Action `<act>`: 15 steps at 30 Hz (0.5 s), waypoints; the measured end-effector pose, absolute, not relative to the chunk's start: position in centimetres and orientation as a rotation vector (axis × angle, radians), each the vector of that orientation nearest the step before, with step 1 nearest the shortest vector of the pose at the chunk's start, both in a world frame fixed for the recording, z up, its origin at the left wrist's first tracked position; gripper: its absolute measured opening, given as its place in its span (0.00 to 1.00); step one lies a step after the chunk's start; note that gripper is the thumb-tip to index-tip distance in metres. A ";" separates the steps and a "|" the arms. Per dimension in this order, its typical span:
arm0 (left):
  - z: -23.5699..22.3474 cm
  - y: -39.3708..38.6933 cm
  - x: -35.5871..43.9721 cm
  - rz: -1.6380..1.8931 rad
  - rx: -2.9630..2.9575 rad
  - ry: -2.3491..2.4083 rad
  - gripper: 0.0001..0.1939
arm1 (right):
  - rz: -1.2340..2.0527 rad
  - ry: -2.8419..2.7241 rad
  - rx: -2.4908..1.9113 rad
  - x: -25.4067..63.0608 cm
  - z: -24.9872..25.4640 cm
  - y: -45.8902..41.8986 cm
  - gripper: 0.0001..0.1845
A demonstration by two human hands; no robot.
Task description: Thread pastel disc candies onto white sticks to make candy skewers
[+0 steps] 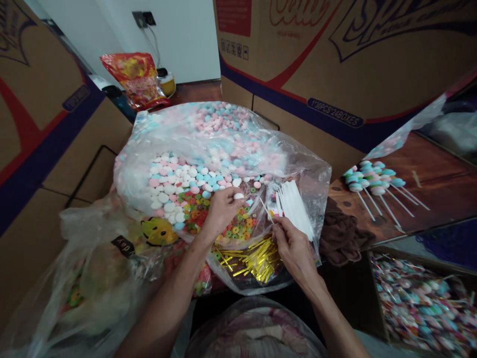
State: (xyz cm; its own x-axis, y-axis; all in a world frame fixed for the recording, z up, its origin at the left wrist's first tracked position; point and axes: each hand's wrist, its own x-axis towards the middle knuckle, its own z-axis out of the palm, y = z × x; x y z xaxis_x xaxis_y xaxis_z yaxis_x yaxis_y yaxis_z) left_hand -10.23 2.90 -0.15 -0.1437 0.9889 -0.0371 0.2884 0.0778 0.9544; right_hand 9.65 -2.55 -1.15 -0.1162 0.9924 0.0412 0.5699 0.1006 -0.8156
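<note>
My left hand [222, 210] is closed in a pinch on a white round candy [238, 196], just above the candy pile. Between the fingertips of my right hand [292, 243] is a thin white stick [265, 208], its upper end pointing toward the left hand. The stick and the candy look apart. Pink, blue and white round candies [164, 186] lie in a large clear bag, with small coloured ring candies [197, 214] in front of them. Beside my right hand is a bundle of white sticks [296, 209]. Gold twist ties [261, 261] lie near its wrist.
Skewered candies on sticks [376, 179] rest on the table at right, near a brown cloth [343, 231]. A box of wrapped candies [425, 298] stands lower right. Large cartons [283, 64] wall the back and left. A red candy packet [136, 79] stands behind.
</note>
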 end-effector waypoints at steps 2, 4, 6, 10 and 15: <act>0.1 3.4 -10.0 1.072 1.416 1.663 0.11 | 0.870 -1.767 -1.533 9.6 -1.2 -2.6 0.17; 0.2 3.7 -9.7 0.992 1.608 1.772 0.12 | 0.873 -1.770 -1.525 9.6 -1.2 -2.6 0.17; 0.1 3.9 -9.3 0.878 1.792 1.803 0.13 | 0.875 -1.772 -1.518 9.6 -1.1 -2.6 0.16; -0.2 3.6 -8.7 0.710 1.926 1.759 0.16 | 0.871 -1.772 -1.519 9.7 -1.1 -2.6 0.16; 0.3 2.9 -8.8 0.763 1.802 1.662 0.16 | 0.878 -1.756 -1.513 9.8 -1.2 -2.5 0.16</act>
